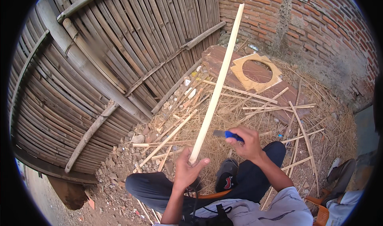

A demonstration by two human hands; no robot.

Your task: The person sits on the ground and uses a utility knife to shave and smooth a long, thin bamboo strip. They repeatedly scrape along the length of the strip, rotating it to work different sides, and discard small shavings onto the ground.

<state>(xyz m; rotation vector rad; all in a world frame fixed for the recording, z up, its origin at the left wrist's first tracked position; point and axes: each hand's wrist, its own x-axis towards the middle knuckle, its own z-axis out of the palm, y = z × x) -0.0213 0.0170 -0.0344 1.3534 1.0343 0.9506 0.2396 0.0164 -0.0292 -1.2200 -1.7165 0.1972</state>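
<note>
My left hand (186, 170) is closed round the lower end of a long, pale bamboo strip (217, 90). The strip slants up and away from me, its far end reaching in front of the brick wall. In my right hand (249, 143) is a knife with a blue handle (233, 136), its short, dark blade pointing left toward the strip. A small gap shows between blade and strip. Both hands are above my bent knees, over straw-like shavings (215, 134).
Several cut strips (305, 136) lie scattered ahead and right. A wooden board with a round hole (239, 76) rests on a brown plank (217, 62). A bamboo fence (119, 38) stands left, a brick wall (259, 10) behind. Another person's leg (342, 177) is at the right.
</note>
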